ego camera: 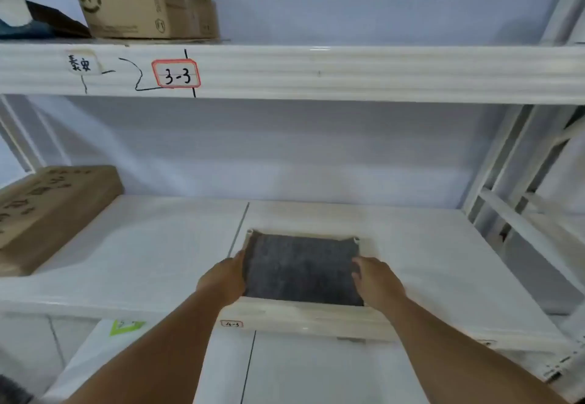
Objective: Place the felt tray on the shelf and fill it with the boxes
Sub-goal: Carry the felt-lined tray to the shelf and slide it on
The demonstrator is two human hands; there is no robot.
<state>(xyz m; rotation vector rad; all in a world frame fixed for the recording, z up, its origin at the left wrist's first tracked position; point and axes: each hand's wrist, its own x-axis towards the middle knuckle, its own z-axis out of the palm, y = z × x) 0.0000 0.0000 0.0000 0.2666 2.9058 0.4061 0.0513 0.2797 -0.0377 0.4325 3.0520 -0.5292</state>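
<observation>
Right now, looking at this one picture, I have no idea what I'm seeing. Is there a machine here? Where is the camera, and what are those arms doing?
There is no machine here: a person works with two bare hands. The single picture comes from a wide-angle camera worn on the person's head, looking forward and down, so the arms reach in from the bottom. The left hand and the right hand each grip one side of a dark grey rectangular felt tray, which sits near the front edge of a white metal shelf. The tray holds nothing yet. On the same shelf, far left, lies a flat brown cardboard box. On the shelf above stands a printed brown cardboard carton, over a red-edged label reading 3-3.
</observation>
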